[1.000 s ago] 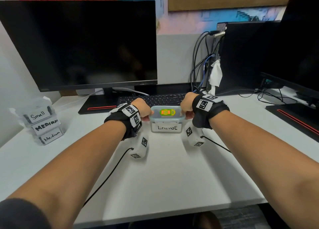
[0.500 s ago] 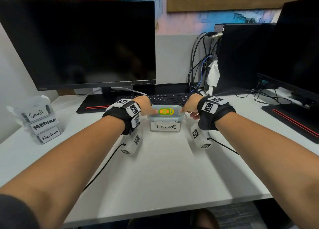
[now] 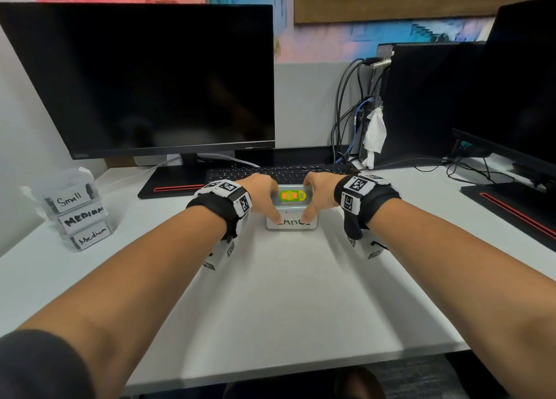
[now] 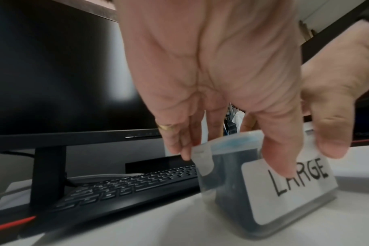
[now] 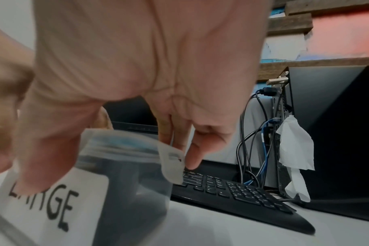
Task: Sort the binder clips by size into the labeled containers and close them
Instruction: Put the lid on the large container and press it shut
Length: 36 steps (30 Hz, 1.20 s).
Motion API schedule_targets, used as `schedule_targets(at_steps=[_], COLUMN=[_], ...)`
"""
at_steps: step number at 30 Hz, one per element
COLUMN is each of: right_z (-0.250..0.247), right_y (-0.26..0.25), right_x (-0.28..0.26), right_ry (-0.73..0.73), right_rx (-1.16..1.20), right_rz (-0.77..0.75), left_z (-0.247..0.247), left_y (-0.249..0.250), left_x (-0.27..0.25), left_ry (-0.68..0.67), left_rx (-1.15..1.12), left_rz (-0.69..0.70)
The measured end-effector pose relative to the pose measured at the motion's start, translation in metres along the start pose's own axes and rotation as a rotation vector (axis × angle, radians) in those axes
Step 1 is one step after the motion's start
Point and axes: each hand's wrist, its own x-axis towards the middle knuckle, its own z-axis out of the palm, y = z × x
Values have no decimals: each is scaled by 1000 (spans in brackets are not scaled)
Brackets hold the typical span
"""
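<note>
A clear container labelled "LARGE" stands on the white desk before the keyboard, its lid on, with a green sticker. Dark contents show through its wall. My left hand arches over the lid's left half. Its forefinger lies on the label's top and the other fingers touch the left side flap. My right hand mirrors it, with a fingertip at the right side flap. Three closed containers, "Small" over two "Medium", are stacked at the far left.
A black monitor and keyboard stand right behind the container. At the right are a PC tower with hanging cables and a white tissue, and a second monitor.
Both hands have shifted from the container's two sides up over its lid, and their fingertips now come down on the front edge and the side flaps.
</note>
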Motion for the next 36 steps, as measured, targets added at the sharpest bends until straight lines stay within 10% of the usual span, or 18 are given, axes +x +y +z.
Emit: schedule_targets(at_steps=[26,36], right_z=[13,31], right_y=[-66,-166], right_x=[5,9], right_ry=[-10,24], right_rx=[-124,-297], right_rz=[-199,-336], left_z=[14,-8], left_y=[-72,-173], left_x=[-40,-124], left_ry=[-28,520], left_rx=[-152,112], left_rz=[-120,-460])
